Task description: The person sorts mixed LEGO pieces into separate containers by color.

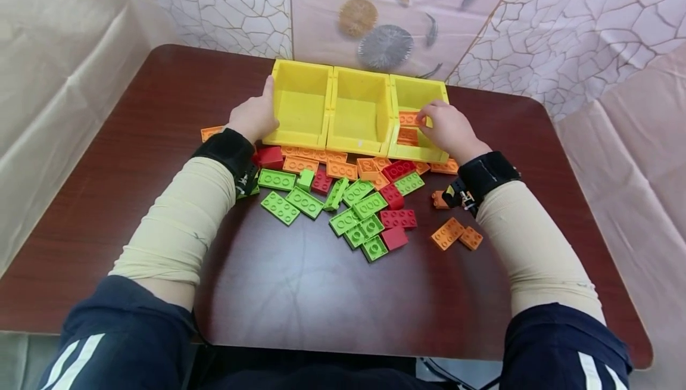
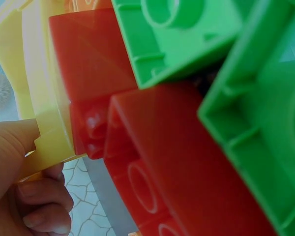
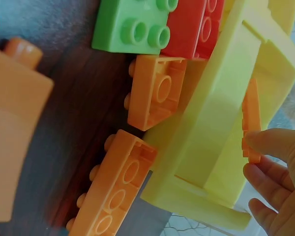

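Pinching orange brick [image 3: 253,110], R hand [image 1: 449,128] | L hand [image 1: 252,117] grips bin [image 1: 299,110] | brn tbl [image 1: 300,300], crackle-print wall [image 1: 225,6]

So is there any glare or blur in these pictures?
Head view: pale glare spreads over part of the wood-grain tabletop; left wrist view: a small highlight glints on the upper red toy brick; right wrist view: the orange toy brick cut off by the left edge looks soft, seemingly too close for sharp focus.

Head view down, wrist views close; bins [image 1: 359,117] shared.
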Demonstrator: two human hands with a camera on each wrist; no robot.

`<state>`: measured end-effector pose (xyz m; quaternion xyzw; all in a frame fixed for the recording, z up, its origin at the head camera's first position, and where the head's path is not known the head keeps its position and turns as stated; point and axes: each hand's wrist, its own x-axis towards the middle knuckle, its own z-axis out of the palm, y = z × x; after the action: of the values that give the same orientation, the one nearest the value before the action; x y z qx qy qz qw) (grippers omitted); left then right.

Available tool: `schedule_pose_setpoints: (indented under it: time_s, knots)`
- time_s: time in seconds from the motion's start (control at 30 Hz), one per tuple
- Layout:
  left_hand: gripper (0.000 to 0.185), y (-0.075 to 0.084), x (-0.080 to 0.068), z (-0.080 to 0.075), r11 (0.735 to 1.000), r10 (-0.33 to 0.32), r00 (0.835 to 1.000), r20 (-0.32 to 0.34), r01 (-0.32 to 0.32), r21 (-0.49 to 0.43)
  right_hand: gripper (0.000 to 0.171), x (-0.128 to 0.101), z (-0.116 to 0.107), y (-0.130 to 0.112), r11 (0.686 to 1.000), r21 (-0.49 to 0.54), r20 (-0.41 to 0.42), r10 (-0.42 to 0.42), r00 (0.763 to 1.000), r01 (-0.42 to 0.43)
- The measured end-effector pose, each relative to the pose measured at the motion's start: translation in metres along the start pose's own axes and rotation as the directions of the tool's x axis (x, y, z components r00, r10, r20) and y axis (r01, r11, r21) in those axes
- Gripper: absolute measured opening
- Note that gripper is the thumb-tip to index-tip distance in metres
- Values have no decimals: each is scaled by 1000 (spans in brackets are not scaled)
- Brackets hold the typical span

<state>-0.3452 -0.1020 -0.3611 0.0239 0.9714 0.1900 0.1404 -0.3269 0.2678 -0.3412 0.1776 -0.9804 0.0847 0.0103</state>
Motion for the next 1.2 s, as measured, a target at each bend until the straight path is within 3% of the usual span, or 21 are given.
schedule_pose_setpoints:
  time_s: [0.63, 1.2]
  knots:
    - [91, 1, 0, 2, 1000, -21, 1000, 7, 21, -17, 17, 28, 17, 9, 991, -122, 122, 66, 990, -51]
    - [91, -1, 1, 5, 1000, -12, 1000, -26, 12, 6, 17, 36, 26, 7, 976, -215, 190, 61, 980, -19]
